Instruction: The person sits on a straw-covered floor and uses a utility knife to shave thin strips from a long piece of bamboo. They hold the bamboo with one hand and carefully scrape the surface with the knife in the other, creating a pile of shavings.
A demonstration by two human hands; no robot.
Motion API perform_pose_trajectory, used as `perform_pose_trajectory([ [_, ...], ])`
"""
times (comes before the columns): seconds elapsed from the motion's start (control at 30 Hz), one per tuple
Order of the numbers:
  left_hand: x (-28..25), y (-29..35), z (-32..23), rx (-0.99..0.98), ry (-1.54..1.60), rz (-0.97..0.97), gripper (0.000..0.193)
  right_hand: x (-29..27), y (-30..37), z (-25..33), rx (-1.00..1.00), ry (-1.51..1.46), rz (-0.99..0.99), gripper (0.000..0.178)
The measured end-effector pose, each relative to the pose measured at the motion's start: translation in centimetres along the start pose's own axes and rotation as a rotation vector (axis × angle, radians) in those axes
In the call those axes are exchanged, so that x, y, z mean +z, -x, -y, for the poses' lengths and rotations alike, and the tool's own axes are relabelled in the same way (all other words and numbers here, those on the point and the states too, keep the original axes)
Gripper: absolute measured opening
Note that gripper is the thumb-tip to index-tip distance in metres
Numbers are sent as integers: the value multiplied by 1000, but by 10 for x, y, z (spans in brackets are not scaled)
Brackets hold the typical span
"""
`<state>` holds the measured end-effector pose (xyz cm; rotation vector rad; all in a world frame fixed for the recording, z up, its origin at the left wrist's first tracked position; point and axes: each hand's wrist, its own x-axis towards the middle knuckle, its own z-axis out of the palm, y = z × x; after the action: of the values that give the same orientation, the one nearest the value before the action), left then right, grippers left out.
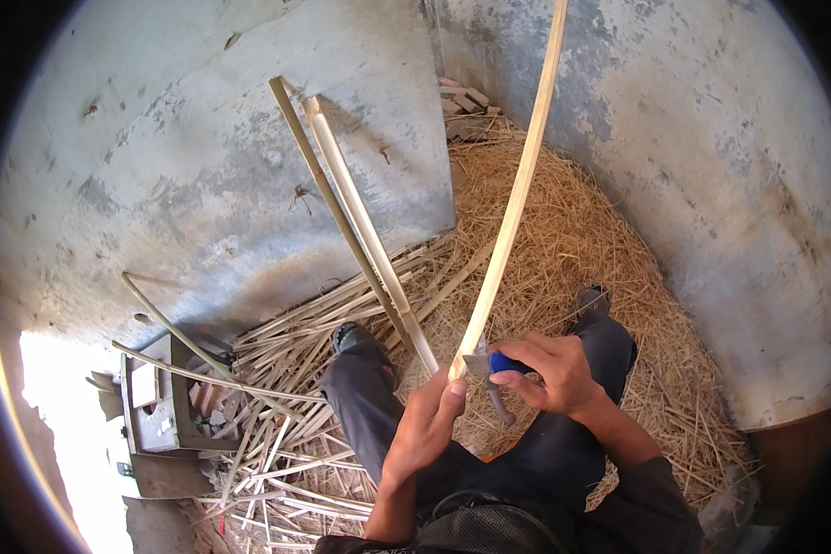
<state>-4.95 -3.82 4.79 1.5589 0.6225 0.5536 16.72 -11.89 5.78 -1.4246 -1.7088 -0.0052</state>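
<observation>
Head view, far left: a grey box (157, 429) stands on the floor beside a loose heap of thin slats (291, 485).
Leaning poles: a brownish pole (342, 222) and a paler split pole (355, 203) slope side by side against the grey wall (203, 120).
Left hand: the left hand (427, 420) grasps the near end of a long pale strip (508, 231), with its thumb laid along the wood.
Strip: it rises from between the person's knees and runs out past the top edge of the view; its bend may be partly the lens.
Blade: a short flat blade (476, 365) appears to meet the strip just above the left hand; the exact contact is too small to tell.
Right hand: the right hand (559, 369) is wrapped around the blue handle (508, 363) of that blade, fingers curled firmly.
Good handling: I would judge that the left hand's thumb sits very near the edge, so a hold a little lower, or tucked aside, seems safer. A low, constant blade angle and light, even pressure should suit the thin wood better than force. The far end looks long and springy, so a firm left hold matters to stop it twisting.
Right side: a broad mound of straw-like shavings (563, 212) fills the corner, beyond the person's dark shoe (593, 297).
</observation>
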Motion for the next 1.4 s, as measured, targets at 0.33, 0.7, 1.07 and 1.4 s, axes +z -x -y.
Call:
perform_pose_trajectory([
  [0.33, 16, 7, -21, 49, -386, -230, 31, 1, -5, 3, -77, 69, -58, 34],
  [0.7, 15, 16, -15, 28, -443, -236, 28, -3, -10, 1, -128, 144, -50, 31],
  [1.07, 12, 22, -11, -12, -458, -234, 27, -2, -12, -2, -111, 158, -124, 28],
  [1.4, 4, 45, 7, -68, -466, -195, 32, -44, -21, -51, 198, 120, -422, 33],
])
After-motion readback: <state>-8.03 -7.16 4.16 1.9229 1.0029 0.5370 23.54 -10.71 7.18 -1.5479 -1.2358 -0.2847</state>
